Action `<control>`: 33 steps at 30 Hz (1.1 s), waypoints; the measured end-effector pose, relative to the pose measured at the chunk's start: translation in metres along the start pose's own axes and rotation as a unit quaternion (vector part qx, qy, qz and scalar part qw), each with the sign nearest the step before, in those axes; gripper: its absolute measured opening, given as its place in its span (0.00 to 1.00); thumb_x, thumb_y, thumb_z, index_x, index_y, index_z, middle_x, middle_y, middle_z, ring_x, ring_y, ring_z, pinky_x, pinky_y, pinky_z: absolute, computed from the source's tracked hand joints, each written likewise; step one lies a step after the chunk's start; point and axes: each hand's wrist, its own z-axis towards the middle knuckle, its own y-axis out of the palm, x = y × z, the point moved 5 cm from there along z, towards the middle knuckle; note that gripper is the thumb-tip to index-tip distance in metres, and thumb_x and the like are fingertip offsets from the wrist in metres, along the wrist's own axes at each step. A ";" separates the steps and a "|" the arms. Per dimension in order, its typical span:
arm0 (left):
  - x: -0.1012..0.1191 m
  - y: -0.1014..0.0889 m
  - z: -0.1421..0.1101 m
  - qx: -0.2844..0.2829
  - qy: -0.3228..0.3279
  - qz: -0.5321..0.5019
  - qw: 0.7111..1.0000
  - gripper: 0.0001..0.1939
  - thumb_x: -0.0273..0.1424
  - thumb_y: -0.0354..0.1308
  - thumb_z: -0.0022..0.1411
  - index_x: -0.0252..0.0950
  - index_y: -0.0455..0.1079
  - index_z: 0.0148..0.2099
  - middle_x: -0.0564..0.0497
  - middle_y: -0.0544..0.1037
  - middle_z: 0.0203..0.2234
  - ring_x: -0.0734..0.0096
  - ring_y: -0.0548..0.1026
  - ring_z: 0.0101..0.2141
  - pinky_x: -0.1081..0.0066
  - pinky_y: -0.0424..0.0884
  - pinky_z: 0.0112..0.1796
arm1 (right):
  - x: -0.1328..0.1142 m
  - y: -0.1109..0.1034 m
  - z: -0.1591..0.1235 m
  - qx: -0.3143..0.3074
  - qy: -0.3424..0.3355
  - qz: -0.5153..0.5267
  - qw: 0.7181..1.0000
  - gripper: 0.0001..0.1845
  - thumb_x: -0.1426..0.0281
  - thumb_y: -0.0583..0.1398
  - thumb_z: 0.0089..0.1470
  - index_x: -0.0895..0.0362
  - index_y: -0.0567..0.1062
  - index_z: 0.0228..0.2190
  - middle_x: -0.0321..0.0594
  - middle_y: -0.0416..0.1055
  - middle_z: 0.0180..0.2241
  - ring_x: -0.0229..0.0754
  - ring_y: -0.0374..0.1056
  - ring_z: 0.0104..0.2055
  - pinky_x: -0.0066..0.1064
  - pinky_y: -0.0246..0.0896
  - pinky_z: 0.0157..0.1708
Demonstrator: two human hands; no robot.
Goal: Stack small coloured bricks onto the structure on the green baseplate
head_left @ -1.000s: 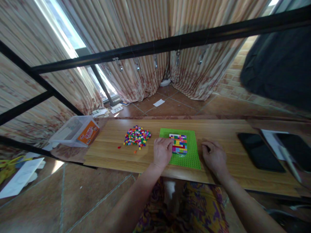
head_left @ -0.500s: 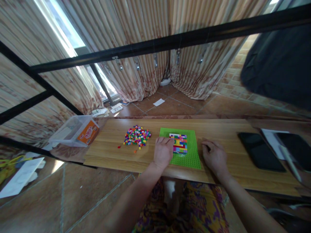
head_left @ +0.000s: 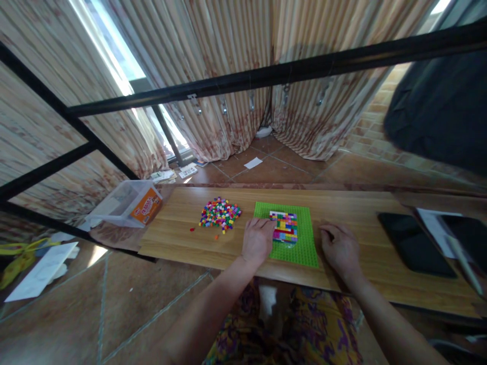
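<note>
My left hand (head_left: 258, 241) lies over the left edge of the green baseplate (head_left: 281, 257). Its fingers are drawn together, with the fingertips at the left side of a rectangle of multicoloured building bricks (head_left: 286, 228). Whatever those fingers hold, if anything, is hidden. To the right of the baseplate, my right hand (head_left: 340, 249) rests on the wooden board, curled shut, with a dark gap inside the thumb and forefinger and no brick visible there. A pile of small loose bricks (head_left: 220, 214) lies left of the baseplate. Nearer me are a red brick (head_left: 192, 229) and an orange brick (head_left: 216, 236).
A clear plastic box (head_left: 127, 203) with an orange label stands at the board's left end. On the right lie a black tablet (head_left: 414, 244), a white paper (head_left: 433, 225) and another dark device (head_left: 466, 235). A black metal bar (head_left: 243, 78) crosses beyond the wooden board (head_left: 182, 248).
The whole view has shifted slightly, so the scene sits a little further right. Both hands keep nearly the same places relative to the baseplate.
</note>
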 end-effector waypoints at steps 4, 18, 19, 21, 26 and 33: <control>-0.020 -0.020 -0.027 0.044 -0.042 -0.008 0.998 0.14 0.26 0.51 0.67 0.40 0.70 0.52 0.47 0.79 0.44 0.61 0.74 0.45 0.60 0.68 0.49 | 0.000 -0.001 0.000 -0.010 0.000 -0.006 1.000 0.17 0.65 0.52 0.58 0.57 0.79 0.33 0.47 0.77 0.37 0.47 0.70 0.40 0.39 0.64 0.45; -0.126 -0.071 -0.092 0.083 -0.279 0.089 0.953 0.10 0.27 0.57 0.58 0.36 0.71 0.44 0.47 0.77 0.38 0.61 0.74 0.42 0.61 0.69 0.47 | 0.008 0.001 0.000 -0.006 -0.026 -0.040 0.999 0.19 0.61 0.51 0.58 0.57 0.79 0.33 0.48 0.78 0.37 0.48 0.71 0.38 0.37 0.64 0.42; -0.125 -0.069 -0.090 0.079 -0.276 0.095 0.953 0.09 0.27 0.57 0.59 0.36 0.71 0.43 0.47 0.77 0.37 0.61 0.74 0.42 0.61 0.69 0.47 | 0.008 0.000 0.000 -0.005 -0.028 -0.039 0.999 0.20 0.61 0.51 0.58 0.57 0.79 0.33 0.48 0.78 0.37 0.48 0.71 0.38 0.37 0.65 0.42; -0.123 -0.066 -0.086 0.070 -0.268 0.107 0.955 0.06 0.28 0.57 0.60 0.37 0.72 0.41 0.47 0.77 0.36 0.61 0.73 0.41 0.62 0.68 0.45 | 0.007 -0.001 0.000 -0.007 -0.032 -0.040 0.999 0.20 0.61 0.50 0.58 0.57 0.79 0.33 0.48 0.77 0.37 0.49 0.71 0.38 0.38 0.65 0.42; -0.122 -0.061 -0.079 0.064 -0.261 0.117 0.956 0.06 0.27 0.55 0.62 0.37 0.73 0.35 0.48 0.76 0.33 0.63 0.73 0.39 0.63 0.67 0.43 | 0.010 0.000 0.000 -0.017 -0.021 -0.041 0.999 0.19 0.60 0.50 0.58 0.53 0.78 0.33 0.48 0.77 0.37 0.52 0.72 0.39 0.42 0.66 0.41; -0.125 -0.055 -0.064 0.082 -0.257 0.107 0.957 0.09 0.24 0.54 0.62 0.37 0.73 0.42 0.46 0.77 0.38 0.60 0.73 0.42 0.61 0.68 0.45 | 0.016 0.005 0.000 -0.031 -0.020 -0.052 0.998 0.19 0.58 0.49 0.57 0.51 0.77 0.33 0.49 0.76 0.38 0.56 0.72 0.40 0.46 0.68 0.41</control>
